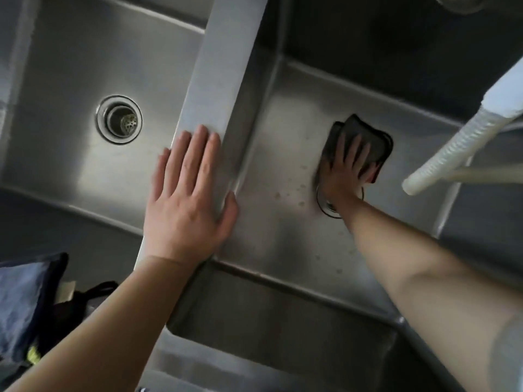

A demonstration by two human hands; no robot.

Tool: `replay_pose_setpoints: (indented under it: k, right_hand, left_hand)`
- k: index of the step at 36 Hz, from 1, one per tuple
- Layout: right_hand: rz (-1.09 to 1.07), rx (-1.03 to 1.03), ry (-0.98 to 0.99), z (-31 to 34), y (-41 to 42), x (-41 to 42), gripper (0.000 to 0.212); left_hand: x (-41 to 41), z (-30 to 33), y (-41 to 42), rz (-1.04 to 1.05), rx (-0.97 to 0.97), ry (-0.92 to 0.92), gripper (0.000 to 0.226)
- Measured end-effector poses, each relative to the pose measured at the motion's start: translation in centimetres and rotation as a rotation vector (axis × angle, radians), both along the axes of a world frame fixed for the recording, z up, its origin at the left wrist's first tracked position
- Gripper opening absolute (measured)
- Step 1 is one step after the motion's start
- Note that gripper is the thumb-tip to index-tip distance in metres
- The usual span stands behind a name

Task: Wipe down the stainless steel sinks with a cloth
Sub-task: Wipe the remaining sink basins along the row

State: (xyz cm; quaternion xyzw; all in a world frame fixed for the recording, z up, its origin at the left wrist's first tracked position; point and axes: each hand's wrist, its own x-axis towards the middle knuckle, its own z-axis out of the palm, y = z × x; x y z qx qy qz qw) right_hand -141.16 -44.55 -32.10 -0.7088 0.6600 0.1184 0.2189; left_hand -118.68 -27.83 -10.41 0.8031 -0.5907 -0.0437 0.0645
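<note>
Dark cloth lies flat on the right sink floor, just at twelve o'clock of its drain. The right hand presses it down, fingers spread and straight. Water spots remain at nine o'clock of the cloth, so this basin looks unfinished. The left hand rests flat on the divider, holding nothing. The left sink appears dry; whether wiped cannot be told.

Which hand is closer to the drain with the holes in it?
Left. The left hand rests flat on the divider beside that drain. The right hand is in the other basin, pressing the cloth.
</note>
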Motion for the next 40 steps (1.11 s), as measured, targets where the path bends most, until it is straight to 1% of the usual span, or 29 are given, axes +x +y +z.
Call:
replay_pose_setpoints:
  k: [2,5,7,9,11,13,16,18,22,25,27,29,31,34,36,38,40]
  right_hand:
    - [0.11,0.01,-0.004,-0.4,2.4,2.9,0.067]
    - [0.385,0.062,-0.101,-0.6,8.3,5.4,0.071]
    - [0.423,0.098,-0.145,-0.5,12.6,5.0,0.077]
    - [0.437,0.105,-0.143,-0.3,16.4,3.6,0.077]
    - [0.458,0.11,-0.137,-0.1,18.8,2.1,0.071]
    - [0.44,0.13,-0.148,0.2,19.5,0.8,0.064]
    - [0.452,0.136,-0.144,0.3,17.2,0.6,0.057]
    - [0.402,0.103,-0.117,0.3,13.6,1.5,0.056]
    - [0.191,0.024,-0.066,0.0,1.2,5.5,0.056]
    - [0.124,-0.003,-0.084,0.4,-7.0,9.2,0.056]
    - [0.104,0.01,-0.111,0.6,-9.3,11.3,0.056]
    - [0.05,0.035,-0.146,0.4,-9.3,13.3,0.056]
    - [-0.001,0.031,-0.182,0.1,-7.3,14.9,0.057]
    - [0.061,-0.03,-0.22,-0.7,-2.0,16.1,0.057]
    - [0.087,-0.05,-0.22,-1.1,2.6,15.4,0.057]
    - [0.183,-0.057,-0.209,-1.4,7.9,13.2,0.056]
    - [0.356,-0.059,-0.216,-1.6,13.4,9.7,0.057]
  left_hand:
    - [0.2,-0.1,0.0,0.002,0.006,-0.002,0.079]
    - [0.4,-0.2,0.0,0.002,0.013,-0.003,0.078]
    - [0.3,-0.3,0.0,0.005,-0.001,-0.002,0.076]
    - [0.1,-0.3,-0.1,0.008,-0.012,0.008,0.076]
    - [0.1,-0.3,-0.1,0.01,-0.016,0.017,0.076]
    - [0.2,-0.3,0.0,0.011,-0.018,0.024,0.075]
    - [0.2,-0.4,0.1,0.009,-0.02,0.037,0.074]
    - [0.2,-0.3,0.1,0.01,-0.022,0.042,0.073]
    - [0.1,-0.2,0.0,0.016,-0.009,0.05,0.076]
    - [0.2,0.0,-0.2,0.022,-0.013,0.059,0.077]
    - [0.1,0.1,-0.3,0.019,-0.011,0.056,0.076]
    - [0.1,0.1,-0.3,0.022,-0.015,0.052,0.075]
    - [0.0,0.1,-0.2,0.017,-0.016,0.057,0.074]
    - [0.2,-0.1,-0.2,0.012,-0.024,0.058,0.074]
    - [0.3,-0.3,-0.1,0.01,-0.026,0.057,0.074]
    - [0.3,-0.4,-0.1,0.011,-0.031,0.062,0.072]
    - [0.2,-0.4,0.0,0.014,-0.03,0.066,0.071]
